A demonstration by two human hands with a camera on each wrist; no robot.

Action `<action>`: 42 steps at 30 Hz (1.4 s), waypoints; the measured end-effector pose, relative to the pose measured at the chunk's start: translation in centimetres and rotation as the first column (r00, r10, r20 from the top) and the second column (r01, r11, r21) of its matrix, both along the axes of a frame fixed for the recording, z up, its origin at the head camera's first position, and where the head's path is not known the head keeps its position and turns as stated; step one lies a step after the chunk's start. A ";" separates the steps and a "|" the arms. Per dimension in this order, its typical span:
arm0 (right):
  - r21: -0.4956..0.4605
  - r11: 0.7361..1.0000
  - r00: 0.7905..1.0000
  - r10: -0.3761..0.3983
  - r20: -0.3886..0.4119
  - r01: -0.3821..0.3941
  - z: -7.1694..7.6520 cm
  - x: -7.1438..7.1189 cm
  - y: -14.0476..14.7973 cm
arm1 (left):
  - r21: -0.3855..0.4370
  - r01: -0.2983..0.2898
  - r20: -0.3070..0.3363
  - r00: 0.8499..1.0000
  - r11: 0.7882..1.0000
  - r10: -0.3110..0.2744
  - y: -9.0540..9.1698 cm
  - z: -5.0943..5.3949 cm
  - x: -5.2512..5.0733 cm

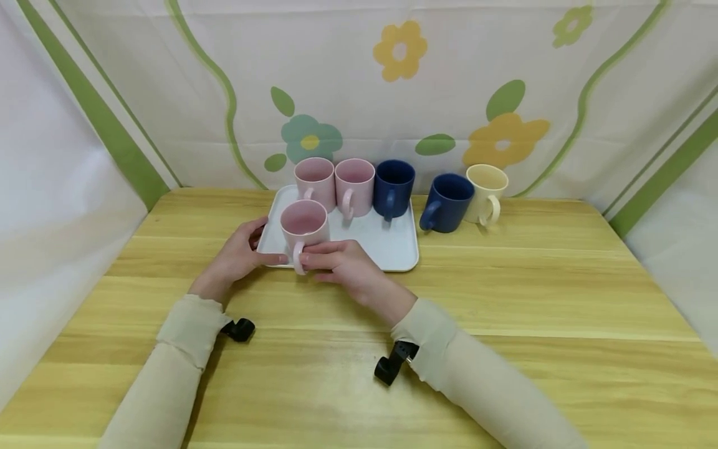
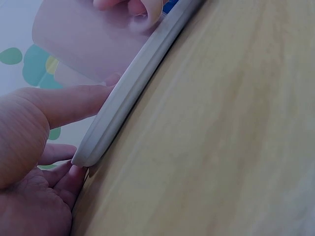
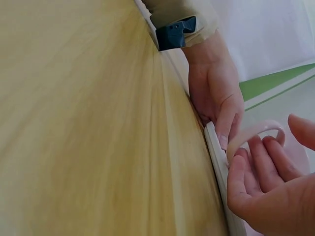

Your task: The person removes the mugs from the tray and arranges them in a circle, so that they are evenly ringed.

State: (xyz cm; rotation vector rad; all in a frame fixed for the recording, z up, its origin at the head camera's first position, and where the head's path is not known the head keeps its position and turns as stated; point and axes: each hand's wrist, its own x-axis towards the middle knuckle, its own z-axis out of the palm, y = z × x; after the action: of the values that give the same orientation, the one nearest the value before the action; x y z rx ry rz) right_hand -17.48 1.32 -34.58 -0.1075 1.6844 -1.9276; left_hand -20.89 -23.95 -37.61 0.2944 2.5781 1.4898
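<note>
The nearest pink mug (image 1: 305,226) stands upright at the front left of a white tray (image 1: 367,240), its handle facing me. At that handle (image 3: 256,132) my right hand (image 1: 350,268) holds the mug with bent fingers. My left hand (image 1: 235,255) grips the tray's front left corner, its thumb (image 2: 78,103) on the rim and other fingers at the side. Two more pink mugs, a left one (image 1: 315,181) and a right one (image 1: 356,184), stand along the tray's back beside a dark blue mug (image 1: 395,187).
A second dark blue mug (image 1: 449,202) and a pale yellow mug (image 1: 485,187) stand on the wooden table (image 1: 505,299), right of the tray. Behind them hangs a flowered cloth (image 1: 348,75). White cloth (image 1: 50,187) also hangs at the left side.
</note>
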 end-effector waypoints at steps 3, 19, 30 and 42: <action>-0.008 1.000 1.000 0.007 0.003 -0.007 0.0 0.0 -0.5 | 0.005 0.010 -0.015 1.000 1.000 -0.010 -0.1 0.0 0.0; -0.053 0.998 0.999 0.025 -0.019 -0.026 -0.4 0.5 -1.2 | -0.017 -0.001 0.000 1.000 1.000 0.001 0.0 -0.1 0.1; -0.043 0.996 0.995 -0.085 -0.061 0.082 -0.6 0.1 0.2 | -0.041 -0.016 0.022 1.000 0.999 0.017 -0.2 0.3 0.2; 0.082 0.993 0.986 -0.070 -0.152 0.084 0.1 -0.5 3.6 | -0.065 -0.021 0.056 0.998 0.998 0.025 -0.2 0.4 0.1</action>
State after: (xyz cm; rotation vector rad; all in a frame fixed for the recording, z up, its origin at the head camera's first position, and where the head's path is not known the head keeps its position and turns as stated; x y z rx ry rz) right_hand -17.95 4.95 -34.49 -0.1575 1.8946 -1.9390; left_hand -20.77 -24.18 -37.26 0.2117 2.5866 1.3987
